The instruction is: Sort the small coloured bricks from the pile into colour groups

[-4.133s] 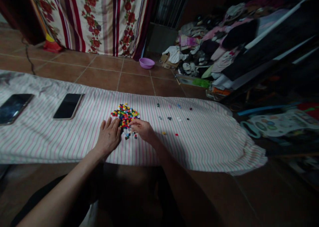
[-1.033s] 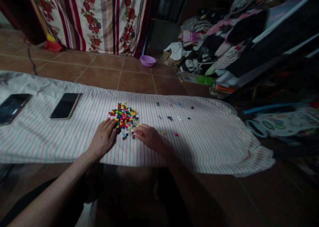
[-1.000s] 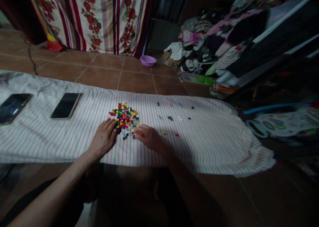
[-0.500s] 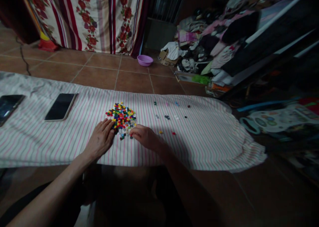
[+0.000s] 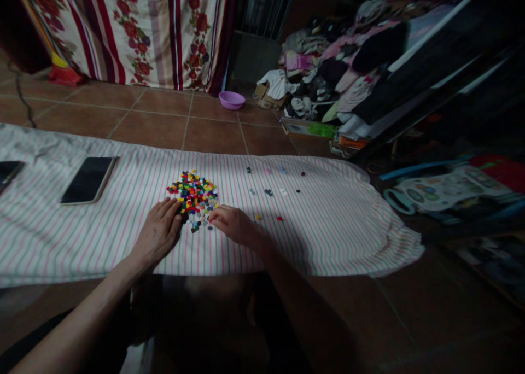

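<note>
leftmost phone [image 5: 8, 173] cut off by left edge, inside of right hand [image 5: 232, 222] hidden

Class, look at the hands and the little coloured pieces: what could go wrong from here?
The left hand rests at the edge of the mixed pile, so a nudge could scatter it. The yellow piece lies just beside the right hand, which might brush and shift it.
</note>
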### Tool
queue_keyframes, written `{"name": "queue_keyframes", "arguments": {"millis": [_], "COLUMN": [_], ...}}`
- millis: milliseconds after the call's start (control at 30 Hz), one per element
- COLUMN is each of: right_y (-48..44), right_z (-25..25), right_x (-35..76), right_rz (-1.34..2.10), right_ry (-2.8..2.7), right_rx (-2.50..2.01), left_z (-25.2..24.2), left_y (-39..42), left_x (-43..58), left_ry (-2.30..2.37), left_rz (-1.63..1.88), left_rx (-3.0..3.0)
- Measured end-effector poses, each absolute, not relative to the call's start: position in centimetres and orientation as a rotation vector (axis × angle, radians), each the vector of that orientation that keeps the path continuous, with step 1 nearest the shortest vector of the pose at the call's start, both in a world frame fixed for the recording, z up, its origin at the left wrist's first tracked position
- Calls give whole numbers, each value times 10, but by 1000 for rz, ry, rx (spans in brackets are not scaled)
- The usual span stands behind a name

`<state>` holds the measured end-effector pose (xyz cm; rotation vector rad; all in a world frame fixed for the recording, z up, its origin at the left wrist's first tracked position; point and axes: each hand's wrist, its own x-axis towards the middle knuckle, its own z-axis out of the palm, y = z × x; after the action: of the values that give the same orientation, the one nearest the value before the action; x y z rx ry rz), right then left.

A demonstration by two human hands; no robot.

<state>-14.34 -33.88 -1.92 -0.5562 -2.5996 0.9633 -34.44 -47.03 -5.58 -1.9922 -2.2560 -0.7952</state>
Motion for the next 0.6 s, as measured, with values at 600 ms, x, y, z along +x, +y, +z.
{"name": "queue_keyframes", "arguments": {"millis": [600], "right_y": [-311], "right_z": [-10], "right_x": [-83], "right_rz": [803], "right_ry": [-2391], "right_rx": [-770], "left_z": [-56], "left_y": [-468], "left_x": [-343], "left_ry": [-2251], "left_rz": [-763], "left_rx": [-1961]}}
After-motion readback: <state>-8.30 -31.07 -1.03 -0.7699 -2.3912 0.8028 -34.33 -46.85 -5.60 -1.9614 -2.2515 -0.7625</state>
